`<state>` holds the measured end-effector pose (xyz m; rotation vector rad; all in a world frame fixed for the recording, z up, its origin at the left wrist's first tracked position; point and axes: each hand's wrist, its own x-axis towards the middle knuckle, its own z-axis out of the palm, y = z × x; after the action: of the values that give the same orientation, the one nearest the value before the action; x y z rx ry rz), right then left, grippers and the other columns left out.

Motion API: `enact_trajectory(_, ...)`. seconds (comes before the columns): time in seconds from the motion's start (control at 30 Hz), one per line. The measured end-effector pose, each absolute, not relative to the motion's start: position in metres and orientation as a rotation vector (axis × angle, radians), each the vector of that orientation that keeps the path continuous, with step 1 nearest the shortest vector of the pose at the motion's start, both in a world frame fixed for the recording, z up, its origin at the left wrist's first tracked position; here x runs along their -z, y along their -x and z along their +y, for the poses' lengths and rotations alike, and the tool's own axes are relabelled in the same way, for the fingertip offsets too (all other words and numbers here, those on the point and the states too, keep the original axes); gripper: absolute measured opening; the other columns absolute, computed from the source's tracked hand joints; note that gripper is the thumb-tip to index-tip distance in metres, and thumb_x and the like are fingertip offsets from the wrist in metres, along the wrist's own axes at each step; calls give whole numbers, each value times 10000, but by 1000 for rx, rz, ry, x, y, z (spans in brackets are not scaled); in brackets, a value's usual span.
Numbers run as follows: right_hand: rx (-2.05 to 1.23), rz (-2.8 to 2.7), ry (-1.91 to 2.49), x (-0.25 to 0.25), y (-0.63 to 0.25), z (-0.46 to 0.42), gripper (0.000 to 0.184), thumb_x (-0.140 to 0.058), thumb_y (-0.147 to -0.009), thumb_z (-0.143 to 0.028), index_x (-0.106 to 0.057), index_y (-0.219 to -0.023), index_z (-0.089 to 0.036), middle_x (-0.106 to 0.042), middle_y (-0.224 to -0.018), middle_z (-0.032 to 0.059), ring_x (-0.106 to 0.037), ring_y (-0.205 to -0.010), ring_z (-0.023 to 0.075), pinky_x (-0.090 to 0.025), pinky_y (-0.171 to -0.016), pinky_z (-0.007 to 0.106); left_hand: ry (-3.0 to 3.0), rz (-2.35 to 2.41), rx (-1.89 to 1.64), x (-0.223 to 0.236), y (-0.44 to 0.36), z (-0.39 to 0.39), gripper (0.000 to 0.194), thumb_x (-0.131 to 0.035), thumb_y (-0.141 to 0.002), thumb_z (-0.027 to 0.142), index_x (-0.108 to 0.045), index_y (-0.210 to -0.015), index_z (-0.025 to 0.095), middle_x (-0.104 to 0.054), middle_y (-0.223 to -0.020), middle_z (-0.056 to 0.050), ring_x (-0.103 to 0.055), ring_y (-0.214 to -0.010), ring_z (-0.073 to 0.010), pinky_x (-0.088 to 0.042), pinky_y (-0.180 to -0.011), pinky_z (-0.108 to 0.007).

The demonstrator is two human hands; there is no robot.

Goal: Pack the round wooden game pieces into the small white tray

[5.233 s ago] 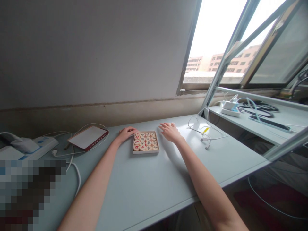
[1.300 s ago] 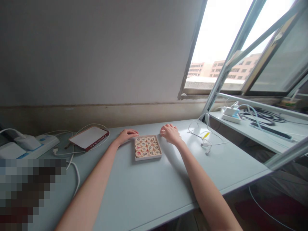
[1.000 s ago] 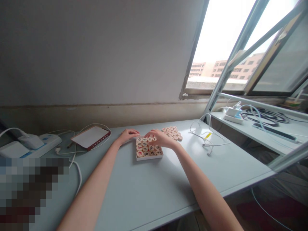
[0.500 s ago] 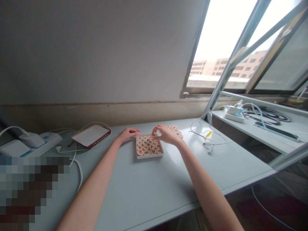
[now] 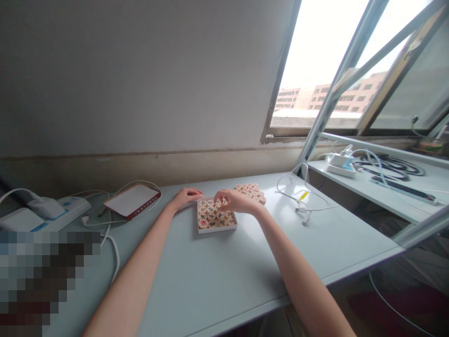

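A shallow white box (image 5: 217, 230) holds rows of round wooden xiangqi pieces (image 5: 212, 216), most with black characters and one at the near left with a red one. My left hand (image 5: 185, 197) lies at the far left corner of the box, its thumb and curved fingers gripping the edge. Over the far right part of the box is my right hand (image 5: 235, 200), fingertips pinched down on a xiangqi piece that they mostly cover. Behind that hand, more pieces (image 5: 251, 191) lie grouped on the table.
A red-edged notebook or box with a white top (image 5: 131, 201) lies left, ringed by a white cable. A power strip (image 5: 66, 208) with plugs stands farther left. White cables (image 5: 304, 208) with a yellow tag lie right, before a metal frame (image 5: 315, 135) and second table.
My right hand has moved left, farther over the box, uncovering more of the loose pieces behind it. My left hand keeps its place at the corner.
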<state>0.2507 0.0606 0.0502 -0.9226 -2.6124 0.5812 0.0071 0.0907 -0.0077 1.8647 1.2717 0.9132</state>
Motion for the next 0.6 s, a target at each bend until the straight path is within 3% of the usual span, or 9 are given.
enact_trajectory(0.2,-550,-2751,723,-43,-220,43,193,-565,-716,-145,-622,-873,-241,-586,-862,-10,-527,-776,120,-380,-610,184,-1878,1286,-924,7,-8,91,300,-604,-612,461,-700,-706,193,-662,-911,-52,-566,-897,-221,-392,-848,-312)
enact_trajectory(0.37,-777,-2746,639,-42,-223,46,325,-644,-671,-230,-586,-989,-266,-574,-897,-25,-531,-791,120,-400,-644,185,-1875,1270,-932,8,-7,92,303,-602,-613,462,-700,-717,195,-661,-915,-51,-565,-905,-222,-392,-858,-320)
enact_trajectory(0.6,-723,-2678,670,-49,-222,44,220,-664,-662,-226,-601,-873,-218,-589,-879,-14,-529,-787,124,-390,-660,198,-1884,1254,-923,6,-8,90,299,-600,-622,456,-700,-715,190,-661,-913,-60,-566,-898,-221,-392,-856,-322)
